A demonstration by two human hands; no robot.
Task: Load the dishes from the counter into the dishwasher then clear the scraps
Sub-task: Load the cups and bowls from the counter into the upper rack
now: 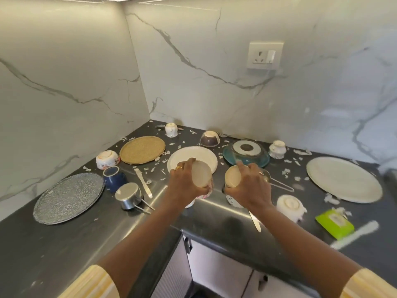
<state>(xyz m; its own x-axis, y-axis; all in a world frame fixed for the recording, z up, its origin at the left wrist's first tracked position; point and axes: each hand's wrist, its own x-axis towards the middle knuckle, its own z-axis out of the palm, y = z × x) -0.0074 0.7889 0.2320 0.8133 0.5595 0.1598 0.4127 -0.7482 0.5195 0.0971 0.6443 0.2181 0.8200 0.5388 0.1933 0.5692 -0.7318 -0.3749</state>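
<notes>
My left hand (184, 181) grips an upturned floral bowl (202, 174) above the counter's middle. My right hand (250, 182) grips a second upturned cup (233, 176) just right of it. Behind them lies a white plate (205, 157). A teal plate (246, 155), a dark bowl (210, 139) and two small white cups (171, 129) (277, 149) stand farther back. A large white plate (343, 182) lies at the right. White paper scraps (285, 172) are strewn across the dark counter (64, 239).
At the left lie a grey speckled plate (68, 197), a steel measuring cup (127, 195), a blue mug (112, 177), a floral bowl (107, 159) and a woven mat (142, 149). Knives (143, 183) (255, 220), a white bowl (290, 206) and a green box (334, 222) lie nearby.
</notes>
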